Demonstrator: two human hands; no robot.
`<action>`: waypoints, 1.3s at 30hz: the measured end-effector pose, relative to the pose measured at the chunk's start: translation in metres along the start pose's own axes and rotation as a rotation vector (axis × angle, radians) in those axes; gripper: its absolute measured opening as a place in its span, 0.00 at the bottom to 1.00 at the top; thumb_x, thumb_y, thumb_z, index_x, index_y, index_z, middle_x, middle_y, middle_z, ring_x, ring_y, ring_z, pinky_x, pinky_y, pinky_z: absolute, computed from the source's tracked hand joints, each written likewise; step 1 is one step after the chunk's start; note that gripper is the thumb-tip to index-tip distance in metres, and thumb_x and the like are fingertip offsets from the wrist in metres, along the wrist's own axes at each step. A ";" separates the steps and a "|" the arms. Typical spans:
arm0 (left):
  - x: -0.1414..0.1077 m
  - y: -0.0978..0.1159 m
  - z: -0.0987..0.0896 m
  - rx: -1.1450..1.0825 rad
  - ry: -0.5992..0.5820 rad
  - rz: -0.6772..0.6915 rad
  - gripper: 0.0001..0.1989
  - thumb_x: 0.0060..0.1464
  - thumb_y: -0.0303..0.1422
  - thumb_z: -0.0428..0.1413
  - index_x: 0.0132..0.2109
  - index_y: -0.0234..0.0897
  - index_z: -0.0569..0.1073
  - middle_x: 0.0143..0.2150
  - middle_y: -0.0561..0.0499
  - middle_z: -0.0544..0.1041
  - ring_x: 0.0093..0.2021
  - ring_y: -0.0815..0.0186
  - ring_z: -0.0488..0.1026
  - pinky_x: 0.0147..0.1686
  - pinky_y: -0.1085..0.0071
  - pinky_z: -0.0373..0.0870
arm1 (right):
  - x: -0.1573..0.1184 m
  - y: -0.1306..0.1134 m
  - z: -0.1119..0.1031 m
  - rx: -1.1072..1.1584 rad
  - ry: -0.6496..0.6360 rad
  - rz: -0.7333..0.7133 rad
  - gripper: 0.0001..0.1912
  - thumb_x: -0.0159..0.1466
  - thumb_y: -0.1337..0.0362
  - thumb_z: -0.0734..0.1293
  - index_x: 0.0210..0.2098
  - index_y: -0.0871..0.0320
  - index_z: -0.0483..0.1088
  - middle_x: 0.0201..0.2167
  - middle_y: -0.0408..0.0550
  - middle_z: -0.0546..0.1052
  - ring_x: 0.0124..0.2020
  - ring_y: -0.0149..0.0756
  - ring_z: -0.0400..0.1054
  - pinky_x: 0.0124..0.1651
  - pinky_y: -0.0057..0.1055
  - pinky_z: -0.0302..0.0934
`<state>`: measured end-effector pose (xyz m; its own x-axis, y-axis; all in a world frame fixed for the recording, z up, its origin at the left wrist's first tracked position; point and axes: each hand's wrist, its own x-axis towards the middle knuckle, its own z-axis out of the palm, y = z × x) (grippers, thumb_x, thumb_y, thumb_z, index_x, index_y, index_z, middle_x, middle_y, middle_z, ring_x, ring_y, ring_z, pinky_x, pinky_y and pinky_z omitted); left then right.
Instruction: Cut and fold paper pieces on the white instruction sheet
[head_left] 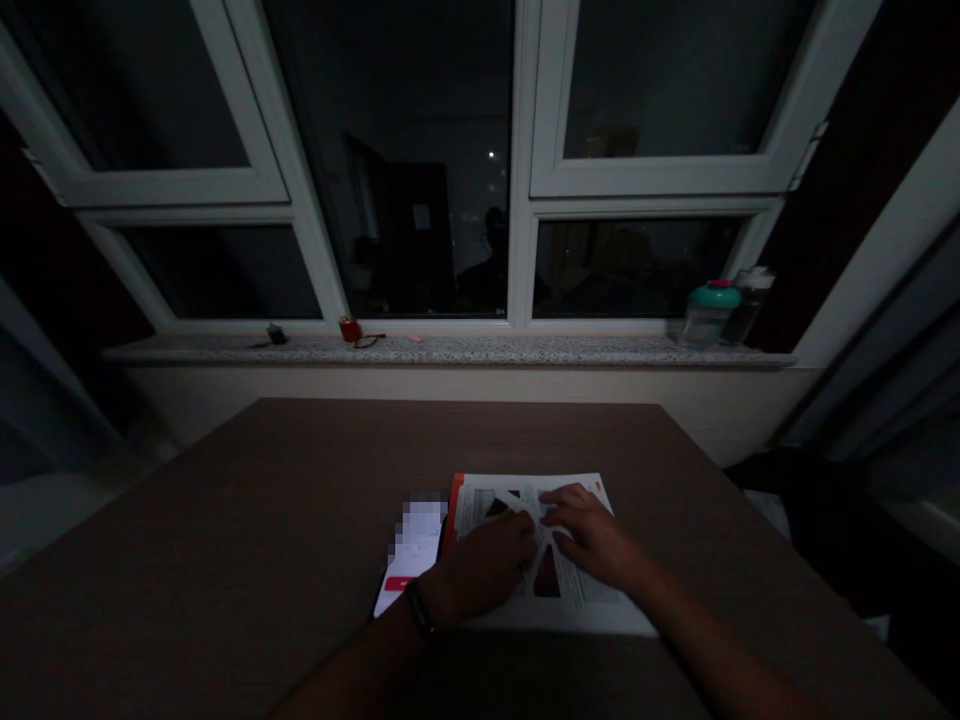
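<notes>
A printed booklet or sheet [592, 590] with an orange left edge, pictures and small text lies on the brown table. My left hand [491, 562], with a dark band on its wrist, rests over its left half. The fingers are curled together near the middle of the page, and what they pinch, if anything, is hidden. A pale strip of paper shows just beyond those fingertips. My right hand [592, 535] lies on the right half, palm down with fingers apart, its fingertips close to the left hand. Left of the booklet a lit phone [411, 550] lies partly behind my left wrist.
The brown table [300, 500] reaches to the wall under a window. On the speckled sill [465, 350] stand a teal-lidded bottle [709, 312], another clear bottle [750, 300], a small red object [349, 329] and a small dark object [277, 334]. The room is dim.
</notes>
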<state>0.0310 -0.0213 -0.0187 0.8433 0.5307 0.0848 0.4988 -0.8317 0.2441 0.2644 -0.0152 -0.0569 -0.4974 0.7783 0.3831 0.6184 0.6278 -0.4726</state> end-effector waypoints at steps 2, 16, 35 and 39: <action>0.001 0.001 0.000 0.049 0.019 -0.059 0.08 0.61 0.21 0.50 0.43 0.34 0.72 0.50 0.45 0.71 0.49 0.59 0.70 0.53 0.64 0.68 | 0.000 -0.001 -0.001 0.012 -0.001 -0.027 0.17 0.56 0.77 0.65 0.41 0.53 0.75 0.54 0.51 0.74 0.57 0.48 0.63 0.57 0.49 0.59; -0.001 -0.005 0.004 -0.007 0.097 -0.234 0.22 0.55 0.18 0.48 0.54 0.40 0.66 0.60 0.45 0.65 0.60 0.57 0.63 0.59 0.60 0.64 | 0.002 -0.013 -0.008 0.022 -0.067 -0.067 0.08 0.57 0.73 0.70 0.33 0.53 0.74 0.42 0.46 0.79 0.50 0.44 0.67 0.54 0.45 0.57; -0.006 -0.010 0.011 -0.014 0.094 -0.207 0.12 0.61 0.30 0.58 0.51 0.37 0.67 0.53 0.44 0.72 0.56 0.55 0.67 0.56 0.60 0.65 | 0.001 -0.011 -0.007 -0.042 -0.091 -0.059 0.05 0.64 0.62 0.71 0.40 0.51 0.73 0.40 0.46 0.76 0.48 0.44 0.66 0.52 0.42 0.57; -0.005 -0.008 0.010 -0.001 0.091 -0.200 0.07 0.65 0.32 0.54 0.48 0.37 0.68 0.51 0.46 0.72 0.53 0.57 0.69 0.54 0.61 0.66 | 0.001 -0.012 -0.007 -0.028 -0.051 -0.068 0.05 0.67 0.60 0.67 0.41 0.52 0.73 0.40 0.48 0.75 0.47 0.43 0.66 0.51 0.42 0.58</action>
<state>0.0249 -0.0184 -0.0307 0.7062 0.6975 0.1217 0.6538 -0.7084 0.2660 0.2614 -0.0221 -0.0453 -0.5687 0.7334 0.3725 0.5984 0.6796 -0.4243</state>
